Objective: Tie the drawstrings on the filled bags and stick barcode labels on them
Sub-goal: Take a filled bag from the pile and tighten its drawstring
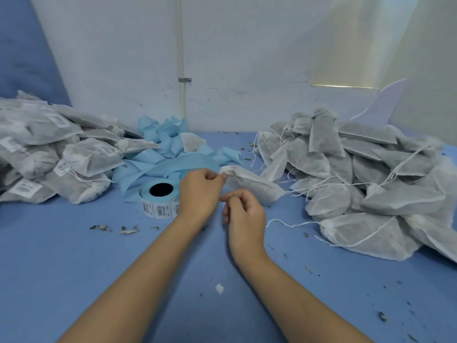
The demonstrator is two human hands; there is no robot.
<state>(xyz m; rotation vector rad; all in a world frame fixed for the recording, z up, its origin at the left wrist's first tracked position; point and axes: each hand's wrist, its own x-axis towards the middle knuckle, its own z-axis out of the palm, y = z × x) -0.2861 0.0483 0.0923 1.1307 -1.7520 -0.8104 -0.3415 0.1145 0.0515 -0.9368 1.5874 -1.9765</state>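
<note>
Fingers of the left hand (201,189) pinch the gathered neck of a filled bag (257,185); the right hand (243,214) curls just below, fingertips together, whether on anything I cannot tell.

Filled white bag (254,185) mid-table, neck leftward; label roll (160,197) just left.

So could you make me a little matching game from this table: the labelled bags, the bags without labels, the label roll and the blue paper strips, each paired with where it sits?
Things:
1. labelled bags
2. unlabelled bags
3. label roll
4. blue paper strips

Places:
A. right beside the left hand
B. heaped at the right
C. in the middle, near the back wall
D. heaped at the left

Pairs: 1-D, 2-B, 3-A, 4-C
</note>
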